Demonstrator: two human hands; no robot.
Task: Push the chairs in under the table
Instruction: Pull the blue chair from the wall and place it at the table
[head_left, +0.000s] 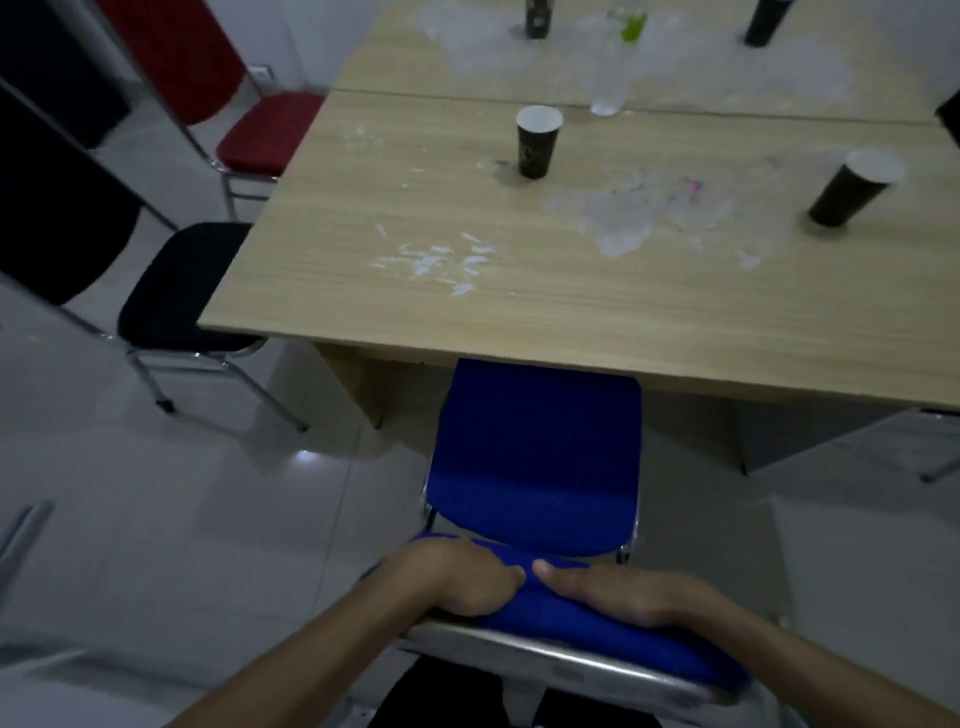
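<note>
A blue chair stands in front of me, the front of its seat tucked just under the near edge of the wooden table. My left hand and my right hand both grip the top of its blue backrest, thumbs almost touching. A black chair stands at the table's left side, its seat partly under the edge. A red chair stands further back on the left, beside the table.
Dark paper cups and a clear plastic bottle stand on the table, which carries white smears. A chair leg shows at the right under the table. The floor is pale glossy tile.
</note>
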